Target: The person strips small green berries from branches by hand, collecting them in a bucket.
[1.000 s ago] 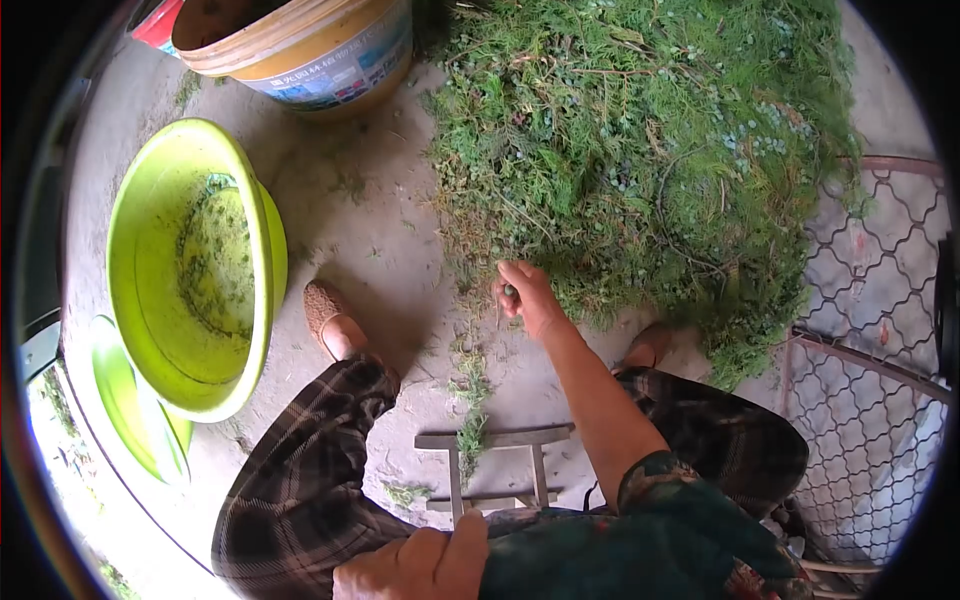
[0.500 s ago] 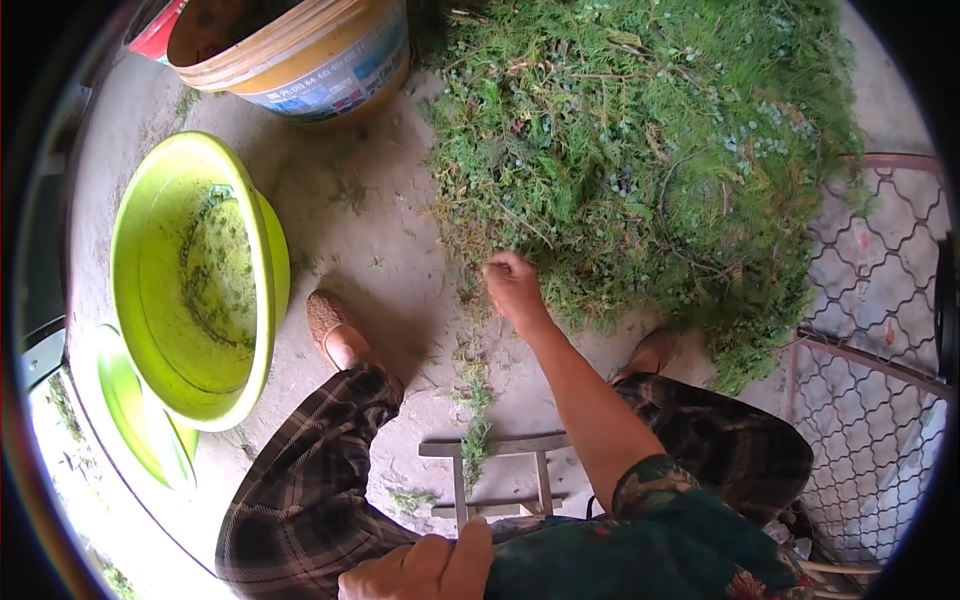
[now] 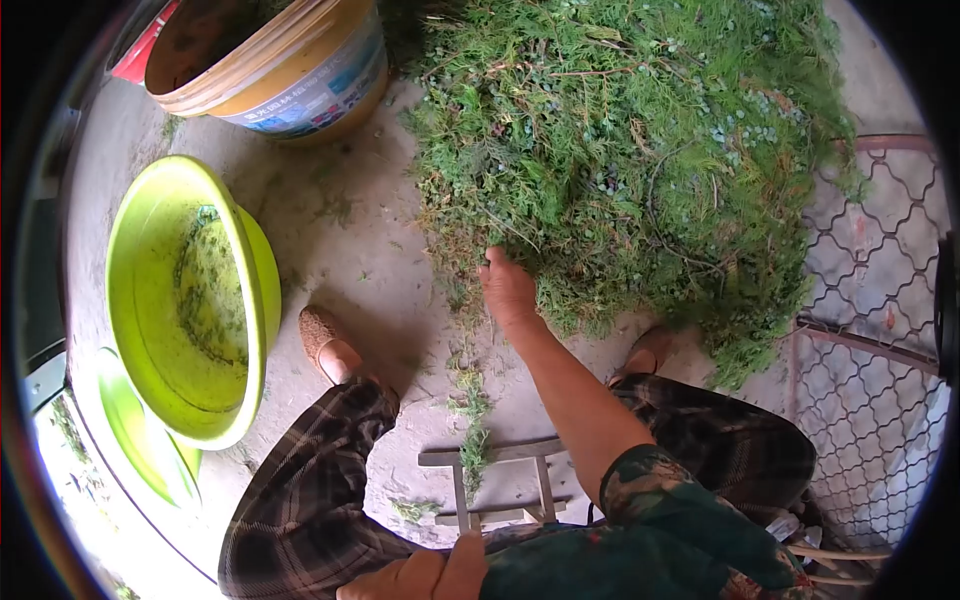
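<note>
My right hand (image 3: 508, 288) reaches to the near left edge of a big heap of green conifer cuttings (image 3: 600, 150). Its fingers are closed; what they hold, if anything, is hidden. The heap has feathery sprigs, thin brown twigs and pale bluish berries. At the bottom edge of the view, my left hand (image 3: 425, 575) rests close to my lap, partly cut off by the frame. Its fingers are bent close together and their tips are out of sight. A thin line of loose sprigs (image 3: 472, 400) lies on the floor between my feet.
On the left a lime-green basin (image 3: 180, 420) leans tilted, with green bits inside, over another green basin (image 3: 140, 430). Behind it stands a yellow bucket (image 3: 350, 90) beside a red container (image 3: 140, 55). A wooden stool frame (image 3: 500, 453) is below me. Metal lattice (image 3: 870, 260) stands right.
My right hand has turned slightly at the heap's edge. The whole view has shifted a little, and my left hand sits lower in the frame.
</note>
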Demonstrator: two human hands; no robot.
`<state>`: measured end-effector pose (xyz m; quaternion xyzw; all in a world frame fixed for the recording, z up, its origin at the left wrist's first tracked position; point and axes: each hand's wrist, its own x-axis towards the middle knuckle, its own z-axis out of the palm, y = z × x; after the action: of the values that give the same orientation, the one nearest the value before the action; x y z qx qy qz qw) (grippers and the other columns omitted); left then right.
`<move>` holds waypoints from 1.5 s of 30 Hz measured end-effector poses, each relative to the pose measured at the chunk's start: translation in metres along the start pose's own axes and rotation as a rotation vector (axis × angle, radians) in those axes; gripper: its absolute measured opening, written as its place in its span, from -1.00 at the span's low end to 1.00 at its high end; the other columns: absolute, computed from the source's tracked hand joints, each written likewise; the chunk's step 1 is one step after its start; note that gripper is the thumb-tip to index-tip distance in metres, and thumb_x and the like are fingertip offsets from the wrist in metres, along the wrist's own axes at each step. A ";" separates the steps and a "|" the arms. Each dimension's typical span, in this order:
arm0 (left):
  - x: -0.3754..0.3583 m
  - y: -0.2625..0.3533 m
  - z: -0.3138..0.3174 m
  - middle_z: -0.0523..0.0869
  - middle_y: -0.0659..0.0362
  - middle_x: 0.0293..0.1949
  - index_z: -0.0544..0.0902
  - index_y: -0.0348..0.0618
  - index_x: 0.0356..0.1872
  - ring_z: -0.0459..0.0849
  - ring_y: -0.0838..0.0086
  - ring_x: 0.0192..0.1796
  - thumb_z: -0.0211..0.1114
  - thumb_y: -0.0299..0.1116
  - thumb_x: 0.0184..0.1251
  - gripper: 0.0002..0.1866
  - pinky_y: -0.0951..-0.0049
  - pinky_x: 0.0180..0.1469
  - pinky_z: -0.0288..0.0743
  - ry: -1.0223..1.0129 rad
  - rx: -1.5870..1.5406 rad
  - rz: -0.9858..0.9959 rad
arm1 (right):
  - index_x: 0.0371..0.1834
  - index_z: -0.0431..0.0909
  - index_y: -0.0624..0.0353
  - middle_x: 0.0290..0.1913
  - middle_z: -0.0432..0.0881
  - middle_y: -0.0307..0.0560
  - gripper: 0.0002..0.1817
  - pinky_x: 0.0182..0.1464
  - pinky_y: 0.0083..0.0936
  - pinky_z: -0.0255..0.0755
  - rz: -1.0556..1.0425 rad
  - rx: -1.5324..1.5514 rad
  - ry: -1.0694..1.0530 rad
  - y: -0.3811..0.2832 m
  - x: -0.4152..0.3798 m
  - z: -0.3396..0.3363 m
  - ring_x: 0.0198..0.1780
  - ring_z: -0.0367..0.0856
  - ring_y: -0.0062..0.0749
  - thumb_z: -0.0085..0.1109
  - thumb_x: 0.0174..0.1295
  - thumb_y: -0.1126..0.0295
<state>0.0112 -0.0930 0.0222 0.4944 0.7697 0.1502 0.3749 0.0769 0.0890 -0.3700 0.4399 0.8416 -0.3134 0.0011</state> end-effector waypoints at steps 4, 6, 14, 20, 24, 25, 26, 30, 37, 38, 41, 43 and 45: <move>-0.003 -0.004 0.002 0.42 0.15 -0.53 0.52 -0.27 -0.01 0.52 0.40 -0.56 0.18 -0.53 0.08 -0.63 0.45 -0.57 0.41 -0.040 0.020 0.019 | -0.15 0.39 0.13 -0.42 0.61 0.07 -0.78 -0.47 -0.21 0.43 -0.028 0.163 -0.074 0.012 -0.011 0.013 -0.46 0.59 -0.13 0.07 0.19 0.33; -0.005 -0.004 0.003 0.43 0.15 -0.51 0.50 -0.30 0.01 0.52 0.42 -0.54 0.17 -0.53 0.07 -0.60 0.47 -0.56 0.41 -0.044 0.024 0.028 | -0.18 0.39 0.14 -0.43 0.60 0.02 -0.80 -0.55 -0.26 0.40 -0.040 0.465 -0.063 0.016 -0.019 0.000 -0.52 0.57 -0.23 0.06 0.17 0.34; -0.015 -0.004 0.009 0.42 0.14 -0.45 0.42 -0.40 0.09 0.53 0.45 -0.47 0.12 -0.56 0.02 -0.51 0.53 -0.53 0.43 -0.113 0.045 0.043 | -0.34 0.49 0.09 -0.54 0.47 -0.22 -0.73 -0.54 -0.42 0.28 0.558 1.231 -0.474 0.019 -0.016 -0.026 -0.56 0.39 -0.50 0.24 0.13 0.13; -0.010 -0.011 0.006 0.41 0.15 -0.49 0.45 -0.41 0.06 0.50 0.48 -0.53 0.12 -0.56 0.01 -0.53 0.53 -0.55 0.41 -0.093 0.055 0.049 | -0.31 0.56 0.13 -0.48 0.64 0.01 -0.85 -0.36 -0.31 0.47 -0.037 0.007 0.065 -0.013 0.007 -0.011 -0.44 0.62 -0.12 0.08 0.21 0.31; -0.009 -0.013 0.004 0.41 0.15 -0.49 0.45 -0.41 0.06 0.50 0.49 -0.53 0.13 -0.56 0.01 -0.53 0.53 -0.56 0.41 -0.090 0.044 0.052 | -0.26 0.54 0.11 -0.49 0.64 0.01 -0.85 -0.39 -0.14 0.47 -0.050 -0.269 -0.027 -0.009 0.014 0.003 -0.43 0.63 -0.02 0.17 0.11 0.38; -0.009 -0.013 0.004 0.41 0.15 -0.49 0.45 -0.41 0.06 0.49 0.49 -0.54 0.13 -0.56 0.01 -0.53 0.54 -0.56 0.41 -0.086 0.044 0.052 | -0.24 0.52 0.14 -0.48 0.63 0.06 -0.82 -0.42 -0.16 0.46 -0.064 -0.282 -0.039 -0.007 0.010 0.002 -0.47 0.62 -0.01 0.19 0.09 0.39; -0.009 -0.013 0.004 0.41 0.15 -0.49 0.45 -0.41 0.06 0.49 0.49 -0.54 0.13 -0.56 0.01 -0.53 0.54 -0.56 0.41 -0.082 0.040 0.055 | -0.23 0.50 0.16 -0.48 0.63 0.10 -0.79 -0.45 -0.18 0.46 -0.079 -0.295 -0.050 -0.004 0.006 0.001 -0.51 0.61 -0.01 0.20 0.06 0.41; -0.012 -0.011 0.005 0.41 0.16 -0.50 0.46 -0.40 0.05 0.49 0.49 -0.54 0.13 -0.56 0.01 -0.53 0.54 -0.56 0.40 -0.077 0.047 0.063 | -0.18 0.48 0.10 -0.56 0.59 0.03 -0.78 -0.58 -0.32 0.38 -0.160 0.110 -0.067 0.014 -0.018 -0.003 -0.65 0.53 -0.21 0.22 0.11 0.39; -0.015 -0.008 0.006 0.42 0.16 -0.49 0.45 -0.39 0.07 0.49 0.49 -0.54 0.14 -0.56 0.01 -0.52 0.56 -0.57 0.39 -0.073 0.056 0.081 | -0.13 0.49 -0.12 -0.52 0.35 -0.37 -0.85 -0.61 -0.68 0.15 0.508 1.845 -0.711 0.026 -0.055 -0.034 -0.62 0.26 -0.72 0.18 0.26 0.32; -0.014 -0.009 0.006 0.42 0.16 -0.49 0.45 -0.39 0.07 0.49 0.49 -0.54 0.14 -0.56 0.01 -0.52 0.56 -0.57 0.39 -0.071 0.060 0.083 | -0.13 0.48 -0.11 -0.50 0.36 -0.37 -0.85 -0.60 -0.68 0.15 0.468 1.940 -0.775 0.019 -0.054 -0.040 -0.63 0.25 -0.71 0.18 0.25 0.32; -0.008 -0.007 0.007 0.49 0.16 -0.50 0.54 -0.27 -0.03 0.53 0.40 -0.56 0.19 -0.52 0.10 -0.65 0.43 -0.57 0.41 0.105 -0.038 -0.018 | -0.15 0.48 -0.05 -0.53 0.36 -0.37 -0.84 -0.62 -0.69 0.15 0.395 2.010 -0.844 -0.016 -0.052 -0.061 -0.63 0.25 -0.71 0.20 0.24 0.30; 0.000 -0.006 0.001 0.53 0.16 -0.50 0.60 -0.18 -0.10 0.55 0.33 -0.58 0.22 -0.49 0.16 -0.74 0.35 -0.57 0.42 0.265 -0.076 -0.078 | -0.16 0.48 -0.04 -0.54 0.36 -0.37 -0.84 -0.62 -0.69 0.14 0.252 2.019 -0.934 -0.053 -0.045 -0.084 -0.63 0.24 -0.71 0.21 0.24 0.30; 0.005 -0.009 -0.003 0.58 0.01 -0.49 0.58 -0.30 -0.09 0.56 0.28 -0.47 0.10 -0.59 0.18 -0.74 0.35 -0.40 0.44 0.383 -0.173 -0.187 | -0.18 0.49 0.01 -0.56 0.35 -0.35 -0.84 -0.63 -0.68 0.10 0.090 2.061 -1.050 -0.089 -0.050 -0.105 -0.66 0.21 -0.69 0.22 0.23 0.30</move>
<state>0.0019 -0.0921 0.0172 0.3496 0.8534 0.2714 0.2755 0.0705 0.0701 -0.2253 0.0774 0.0663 -0.9948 0.0027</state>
